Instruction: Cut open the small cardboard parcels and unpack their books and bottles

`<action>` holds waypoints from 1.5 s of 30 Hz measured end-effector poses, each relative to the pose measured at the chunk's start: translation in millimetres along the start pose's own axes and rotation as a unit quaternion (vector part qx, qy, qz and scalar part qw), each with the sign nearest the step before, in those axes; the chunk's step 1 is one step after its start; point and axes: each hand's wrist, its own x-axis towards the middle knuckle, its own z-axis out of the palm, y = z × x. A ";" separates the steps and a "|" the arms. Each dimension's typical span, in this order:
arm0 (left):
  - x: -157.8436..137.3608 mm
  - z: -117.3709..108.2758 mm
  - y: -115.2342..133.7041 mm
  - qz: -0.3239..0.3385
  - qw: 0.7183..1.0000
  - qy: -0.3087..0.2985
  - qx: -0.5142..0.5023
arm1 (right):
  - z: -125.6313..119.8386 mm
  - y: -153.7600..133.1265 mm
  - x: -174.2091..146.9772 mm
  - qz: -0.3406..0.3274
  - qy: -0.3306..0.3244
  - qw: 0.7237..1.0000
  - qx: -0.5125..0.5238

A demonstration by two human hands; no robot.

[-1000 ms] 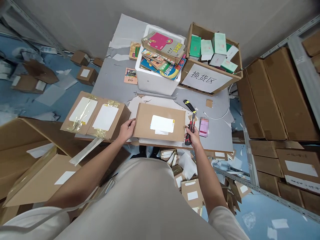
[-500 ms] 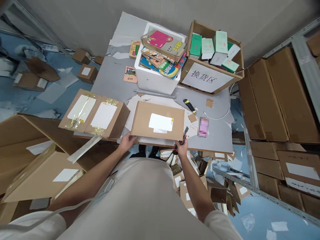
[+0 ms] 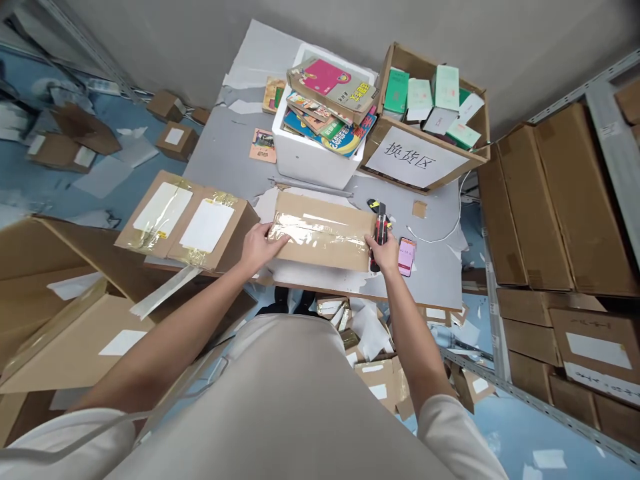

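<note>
A cardboard box rests near the table's front edge, with shiny clear tape across its upper face. My left hand grips its left end, thumb lying over the top. At the right end, my right hand is closed around a black-and-red utility knife that points away from me, while its thumb touches the box. Partly hidden behind that knife lies a yellow-and-black box cutter. A phone with a lit pink screen is just right of my right hand.
Two taped boxes stand at the table's left. A white foam box of books and a carton of green-and-white boxes occupy the back. A white cable runs along the right. Shelved cartons flank the table; boxes and paper litter the floor.
The box has been turned over: its labelled face was up before, and the taped face is up now. Both hands moved up and forward, the right still holding the utility knife.
</note>
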 end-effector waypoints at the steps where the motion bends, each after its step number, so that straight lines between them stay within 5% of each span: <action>1: 3.3 3.4 0.6 0.000 1.000 0.005 -0.001 | 0.9 -2.1 4.4 -0.013 0.000 1.000 -0.019; 4: 1.3 12.9 1.7 0.026 0.998 0.064 0.006 | 1.5 -9.5 5.7 -0.078 0.023 0.989 -0.122; 7: -11.4 20.2 3.5 0.138 0.988 0.059 0.028 | 3.1 -26.5 -3.5 -0.141 0.040 0.964 -0.221; 10: -20.9 25.2 4.0 0.214 0.976 -0.002 0.035 | 18.7 -54.1 -11.4 -0.229 -0.104 0.930 -0.268; 14: -22.2 27.0 2.3 0.214 0.975 -0.008 0.057 | 61.5 -86.2 -10.7 -0.368 -0.366 0.772 -0.367; 18: -21.0 26.3 1.4 0.219 0.974 -0.009 0.057 | 93.6 -97.0 -3.0 -0.404 -0.415 0.675 -0.458; 24: -20.2 27.9 -0.2 0.222 0.973 -0.009 0.059 | 114.9 -114.2 -2.6 -0.399 -0.435 0.623 -0.513; 29: -16.1 29.5 -1.2 0.226 0.971 -0.010 0.076 | 130.9 -132.1 -0.9 -0.382 -0.442 0.613 -0.532; 33: -13.8 29.6 -1.3 0.221 0.972 -0.019 0.078 | 119.9 -131.1 8.5 -0.383 -0.450 0.604 -0.536; 38: -13.6 28.7 -2.9 0.239 0.965 -0.024 0.105 | 88.3 -127.9 9.2 -0.339 -0.425 0.554 -0.630; 45: -10.2 30.7 -4.3 0.254 0.956 -0.010 0.147 | -27.5 -121.3 10.6 -0.233 -0.375 0.556 -0.705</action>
